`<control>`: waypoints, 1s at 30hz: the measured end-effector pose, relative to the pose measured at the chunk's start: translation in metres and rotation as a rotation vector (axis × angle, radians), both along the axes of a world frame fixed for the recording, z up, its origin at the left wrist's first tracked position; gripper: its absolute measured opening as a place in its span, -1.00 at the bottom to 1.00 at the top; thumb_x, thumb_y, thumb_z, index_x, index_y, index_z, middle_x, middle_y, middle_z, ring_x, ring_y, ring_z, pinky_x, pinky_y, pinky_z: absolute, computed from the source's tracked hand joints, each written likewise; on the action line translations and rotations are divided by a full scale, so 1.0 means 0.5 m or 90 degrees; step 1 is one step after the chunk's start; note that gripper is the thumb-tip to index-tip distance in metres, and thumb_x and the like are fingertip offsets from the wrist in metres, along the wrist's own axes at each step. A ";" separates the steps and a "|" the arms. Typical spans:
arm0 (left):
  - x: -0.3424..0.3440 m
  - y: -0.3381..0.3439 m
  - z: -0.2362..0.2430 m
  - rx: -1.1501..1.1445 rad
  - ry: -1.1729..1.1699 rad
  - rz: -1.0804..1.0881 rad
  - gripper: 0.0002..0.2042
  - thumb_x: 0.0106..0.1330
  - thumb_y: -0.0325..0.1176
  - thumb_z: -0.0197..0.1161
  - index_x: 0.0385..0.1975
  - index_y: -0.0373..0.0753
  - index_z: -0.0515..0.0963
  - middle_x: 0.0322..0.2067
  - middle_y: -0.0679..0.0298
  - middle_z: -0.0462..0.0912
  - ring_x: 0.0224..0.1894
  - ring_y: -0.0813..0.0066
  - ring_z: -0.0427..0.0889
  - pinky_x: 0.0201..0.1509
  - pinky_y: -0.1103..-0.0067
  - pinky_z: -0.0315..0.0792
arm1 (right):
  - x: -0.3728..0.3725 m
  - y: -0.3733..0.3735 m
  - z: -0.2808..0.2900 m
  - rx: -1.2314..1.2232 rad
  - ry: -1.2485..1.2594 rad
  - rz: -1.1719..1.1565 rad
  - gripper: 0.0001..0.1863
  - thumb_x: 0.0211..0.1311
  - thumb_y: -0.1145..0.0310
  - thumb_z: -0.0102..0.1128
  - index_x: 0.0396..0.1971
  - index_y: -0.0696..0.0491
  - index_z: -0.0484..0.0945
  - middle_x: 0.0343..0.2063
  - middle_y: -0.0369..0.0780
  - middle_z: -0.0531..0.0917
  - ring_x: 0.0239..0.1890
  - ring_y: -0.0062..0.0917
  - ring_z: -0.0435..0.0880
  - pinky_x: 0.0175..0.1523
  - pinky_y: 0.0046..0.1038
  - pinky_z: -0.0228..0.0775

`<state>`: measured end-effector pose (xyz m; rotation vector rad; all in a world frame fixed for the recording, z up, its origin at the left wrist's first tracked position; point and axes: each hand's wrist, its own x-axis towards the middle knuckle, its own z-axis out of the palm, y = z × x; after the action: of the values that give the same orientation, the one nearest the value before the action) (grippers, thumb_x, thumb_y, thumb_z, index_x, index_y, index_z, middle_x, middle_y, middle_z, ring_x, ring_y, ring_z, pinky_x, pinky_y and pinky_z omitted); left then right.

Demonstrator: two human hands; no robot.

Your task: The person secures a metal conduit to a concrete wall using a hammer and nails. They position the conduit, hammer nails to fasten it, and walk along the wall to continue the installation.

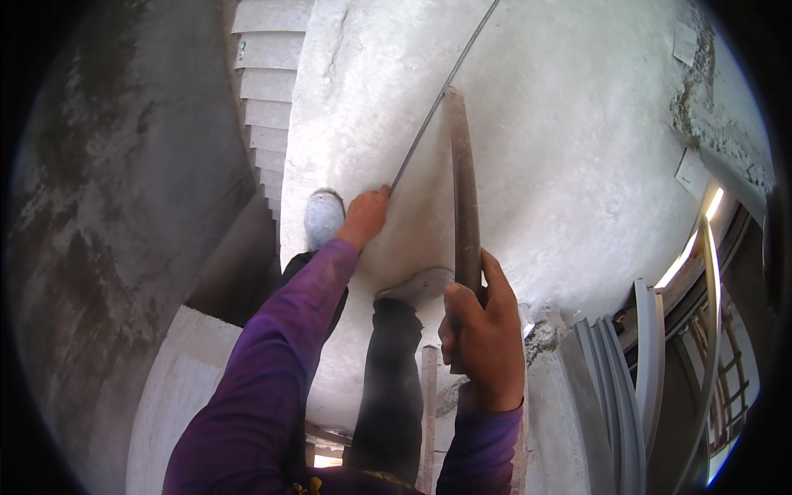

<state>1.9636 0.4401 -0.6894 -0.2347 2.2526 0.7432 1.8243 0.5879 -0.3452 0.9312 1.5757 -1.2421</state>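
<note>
My left hand is closed round the near end of a thin grey metal rod, which slants away to the far right past the top of the view. Upright in my right hand is a long grey-brown bar, pipe-like in shape, with my fingers wrapped round its lower part. The bar's far tip lies close to the rod; whether the two touch I cannot tell. Both sleeves are purple. Below my left hand shows a grey dusty shoe.
Pale, rough concrete floor spreads ahead. A flight of steps drops off along its left edge, beside a dark grey wall. Several long grey strips stand at the lower right. Broken concrete edging runs along the far right.
</note>
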 end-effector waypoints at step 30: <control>-0.031 -0.003 -0.004 -0.064 -0.034 -0.045 -0.84 0.30 -0.54 0.24 -0.15 -0.29 0.60 -0.27 -0.04 0.76 -0.15 -0.08 0.78 -0.08 0.18 0.68 | 0.184 -0.070 -0.127 0.147 0.064 0.231 -0.33 0.40 0.38 0.10 0.43 0.25 0.12 -0.29 0.13 0.72 -0.27 0.00 0.77 -0.12 -0.10 0.55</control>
<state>1.9482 0.4387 -0.6912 -0.2197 2.2384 0.5816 1.9165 0.5528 -0.4089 0.6883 1.8996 -0.8758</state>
